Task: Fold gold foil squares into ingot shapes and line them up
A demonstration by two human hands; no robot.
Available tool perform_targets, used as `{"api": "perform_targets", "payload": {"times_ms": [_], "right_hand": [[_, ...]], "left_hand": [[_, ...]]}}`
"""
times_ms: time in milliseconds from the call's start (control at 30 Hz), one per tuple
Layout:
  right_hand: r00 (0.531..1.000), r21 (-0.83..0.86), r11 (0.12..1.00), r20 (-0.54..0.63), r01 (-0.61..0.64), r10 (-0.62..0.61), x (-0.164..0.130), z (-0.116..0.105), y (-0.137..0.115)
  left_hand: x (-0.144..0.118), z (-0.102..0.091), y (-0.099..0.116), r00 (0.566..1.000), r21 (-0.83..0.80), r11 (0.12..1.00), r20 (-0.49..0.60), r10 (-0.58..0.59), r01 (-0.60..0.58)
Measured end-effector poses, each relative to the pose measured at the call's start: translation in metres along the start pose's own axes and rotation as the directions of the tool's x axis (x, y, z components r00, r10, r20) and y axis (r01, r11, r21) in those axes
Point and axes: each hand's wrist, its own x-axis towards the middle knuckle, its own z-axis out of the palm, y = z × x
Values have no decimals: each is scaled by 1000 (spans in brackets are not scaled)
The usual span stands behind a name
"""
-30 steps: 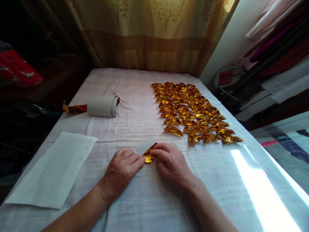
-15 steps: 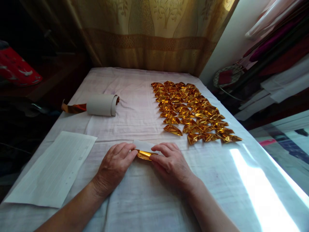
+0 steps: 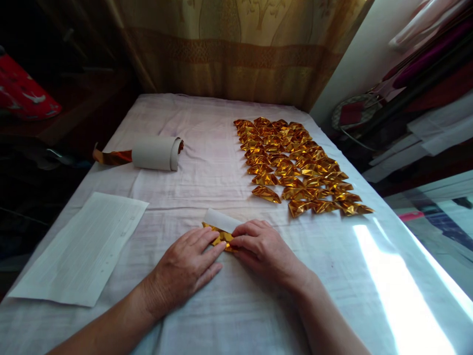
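While my left hand (image 3: 186, 268) lies flat with fingers together, pressing the gold foil paper (image 3: 219, 233) down on the table (image 3: 229, 315), my right hand (image 3: 264, 249) pinches its near edge with curled fingertips. It sits between both hands, white side showing at the back. Folded gold pieces (image 3: 299, 165) lie in rows well beyond my right hand; a paper roll (image 3: 157, 153) and white sheet (image 3: 84, 246) lie to the left.

Roll (image 3: 157, 153) left, folded pieces (image 3: 295, 162) right, on table (image 3: 207, 123)

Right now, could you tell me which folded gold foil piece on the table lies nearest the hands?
The lone piece at the cluster's near-left corner, jutting left of the rows, closest to the right hand.
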Motion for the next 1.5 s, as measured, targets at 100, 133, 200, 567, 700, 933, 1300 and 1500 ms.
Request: {"api": "perform_targets", "payload": {"times_ms": [100,133,200,567,700,933,1300,1500], "right_hand": [[1000,24,1000,-9,0,0,-1,0,5],[1000,33,999,-10,-3,3,-1,1,7],[999,38,999,-23,-27,28,-1,3,9],[956,-49,963,-148,-264,254,3,17,2],[948,-94,953,-170,-289,271,4,17,-1],[945,-98,950,-176,-295,275,5,19,0],[936,-107,941,-187,-322,299,6,21,-2],[928,-144,931,-217,-336,302,7,22,-6]], "left_hand": [[-2,-1,0,1000,4,1000,27,-2,2],[-2,-1,0,999,4,1000,36,-4,4],[-4,-1,0,999,4,1000,48,-3,3],[-6,0,-1,998,-20,1000,55,-17,18],[-6,0,0,999,-20,1000,50,-21,22],[-6,1,0,998,-15,1000,56,-2,3],[-4,-2,3,997,60,998,73,4,-9],[-4,1,6,996,63,997,76,-48,43]]}}
